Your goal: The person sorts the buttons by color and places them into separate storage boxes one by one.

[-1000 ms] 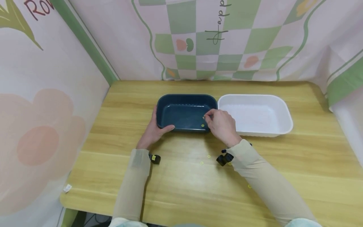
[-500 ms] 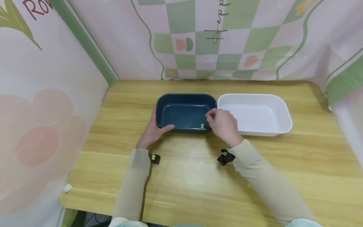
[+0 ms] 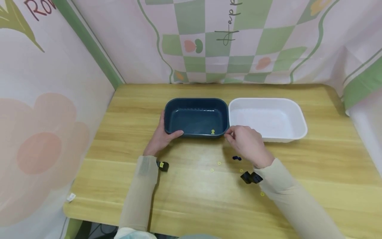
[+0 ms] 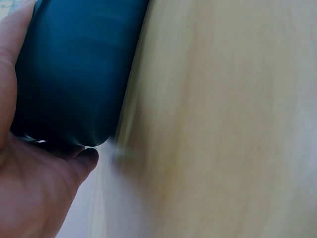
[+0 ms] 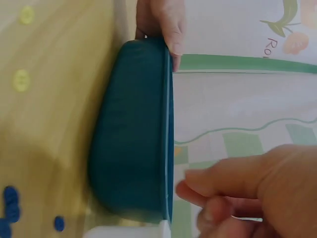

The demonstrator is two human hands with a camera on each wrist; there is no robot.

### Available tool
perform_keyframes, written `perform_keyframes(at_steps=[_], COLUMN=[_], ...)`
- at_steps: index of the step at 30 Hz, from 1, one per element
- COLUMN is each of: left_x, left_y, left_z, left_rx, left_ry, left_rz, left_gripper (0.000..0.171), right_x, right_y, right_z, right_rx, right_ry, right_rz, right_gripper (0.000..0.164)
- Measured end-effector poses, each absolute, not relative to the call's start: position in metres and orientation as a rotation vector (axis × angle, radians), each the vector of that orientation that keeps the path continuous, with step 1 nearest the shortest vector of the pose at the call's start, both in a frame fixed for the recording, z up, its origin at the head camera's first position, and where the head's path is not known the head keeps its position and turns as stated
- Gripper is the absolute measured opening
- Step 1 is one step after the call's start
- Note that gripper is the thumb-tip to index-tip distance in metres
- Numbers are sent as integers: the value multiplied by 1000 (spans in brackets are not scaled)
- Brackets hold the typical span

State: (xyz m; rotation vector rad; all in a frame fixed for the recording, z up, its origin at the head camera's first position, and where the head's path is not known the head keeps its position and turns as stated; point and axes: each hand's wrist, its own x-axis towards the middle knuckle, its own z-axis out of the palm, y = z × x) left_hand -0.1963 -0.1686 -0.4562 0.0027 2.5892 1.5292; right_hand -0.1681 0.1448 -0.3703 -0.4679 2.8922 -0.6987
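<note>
A dark teal bin (image 3: 195, 123) stands at the middle of the table. My left hand (image 3: 159, 137) grips its left end, thumb over the near rim and fingers along the side; the left wrist view shows the bin wall (image 4: 79, 74) against the palm. Small yellow buttons (image 3: 213, 131) lie inside near the bin's front right corner. My right hand (image 3: 246, 142) is just outside that corner, thumb and fingers curled with tips together. In the right wrist view nothing shows between the fingertips (image 5: 195, 181). Below that hand lie dark blue buttons (image 3: 235, 158).
A white bin (image 3: 268, 121) sits against the teal bin's right side. Several yellow buttons, such as one (image 3: 212, 170) and another (image 3: 262, 194), are scattered on the wooden table (image 3: 185, 199) in front. A printed curtain (image 3: 221, 69) hangs behind the table.
A second yellow button has dropped beside the first in the teal bin. My right hand has since moved back out, right and toward me, uncovering the dark blue buttons. The left hand stays put.
</note>
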Motion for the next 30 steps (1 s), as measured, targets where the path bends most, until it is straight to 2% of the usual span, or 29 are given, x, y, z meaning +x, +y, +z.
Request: perform_keyframes(at_steps=[3, 9, 12, 25, 30], left_x=[-196, -196, -197, -197, -194], left_y=[-169, -169, -169, -166, -166], left_z=[-455, -455, -456, -453, -453], left_rx=[4, 2, 4, -1, -24], left_ry=[2587, 2590, 2591, 2598, 2597], left_rz=[1535, 1528, 1528, 1513, 1490], left_gripper=[118, 119, 118, 120, 120], right_x=[-160, -142, -137, -135, -131], right_y=[148, 144, 141, 134, 132], right_z=[-377, -397, -406, -417, -419], right_rx=[-567, -941, -1055, -1216, -1294], right_ry=[2872, 2858, 2851, 2852, 2849], right_rz=[-612, -372, -283, -96, 39], right_gripper=[13, 3, 9, 20, 13])
